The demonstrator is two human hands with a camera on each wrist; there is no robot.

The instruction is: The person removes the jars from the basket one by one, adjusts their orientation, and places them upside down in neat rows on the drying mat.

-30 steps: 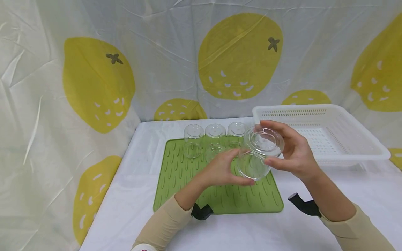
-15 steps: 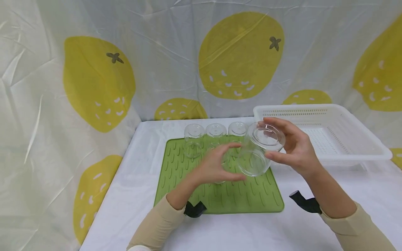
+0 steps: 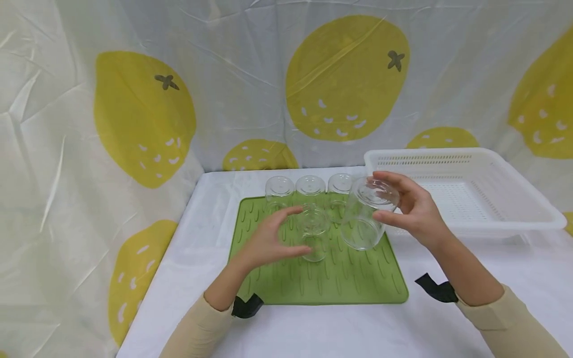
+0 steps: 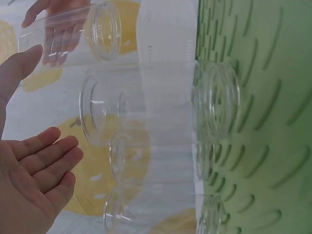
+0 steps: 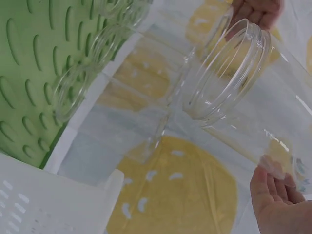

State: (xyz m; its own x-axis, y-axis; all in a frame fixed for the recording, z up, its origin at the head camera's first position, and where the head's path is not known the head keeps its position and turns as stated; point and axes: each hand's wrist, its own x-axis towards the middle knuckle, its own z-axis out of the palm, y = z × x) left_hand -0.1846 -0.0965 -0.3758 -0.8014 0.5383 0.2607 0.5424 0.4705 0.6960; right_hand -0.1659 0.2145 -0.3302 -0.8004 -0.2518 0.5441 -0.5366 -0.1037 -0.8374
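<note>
My right hand (image 3: 421,211) grips a clear glass jar (image 3: 364,223) near its base and holds it mouth down, slightly tilted, over the right part of the green drying mat (image 3: 277,291). In the right wrist view the open mouth of this jar (image 5: 234,73) points toward the mat. My left hand (image 3: 264,241) is spread in a C-shape and holds nothing. It lies left of a second jar (image 3: 315,243) that stands upside down mid-mat; fingertips overlap that jar in the head view. Behind it three more upturned jars, such as the leftmost jar (image 3: 279,186), form a row.
A white perforated plastic basket (image 3: 532,214) stands at the right rear, close beyond my right hand. White cloth (image 3: 331,330) covers the table. A lemon-print curtain (image 3: 250,74) hangs behind and along the left side.
My left hand has let go of the held jar and moved left, uncovering the front jar on the mat. My right hand still holds its jar, nearly in place and now tilted less.
</note>
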